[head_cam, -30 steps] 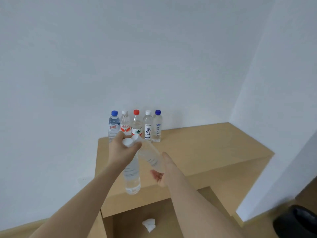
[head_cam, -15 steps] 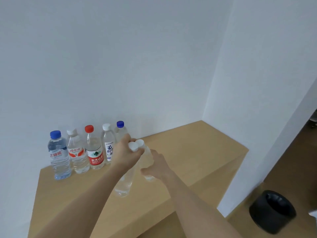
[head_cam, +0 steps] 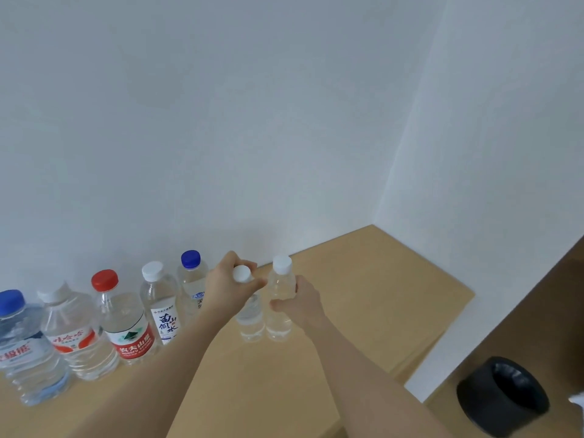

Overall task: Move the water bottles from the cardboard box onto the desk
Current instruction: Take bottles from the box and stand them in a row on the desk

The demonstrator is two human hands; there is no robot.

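five bottles [head_cam: 126,324] already stand in a row along the wall on the left of the worktop [head_cam: 363,295], so that part is done. next comes your left hand [head_cam: 226,287], its grip closed over the cap end of a small clear bottle [head_cam: 251,320], then your right hand [head_cam: 298,303], its grip wrapped round the body of a second bottle [head_cam: 279,298]. both look upright at the end of the row, at or just above the surface. you've only to release them. the cardboard box is out of view, so you can't tell how many remain.

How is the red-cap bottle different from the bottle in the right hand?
The red-cap bottle has a red cap and a red label; the bottle in the right hand has a white cap and no label. The first stands free, the second is gripped. Both are clear and upright.
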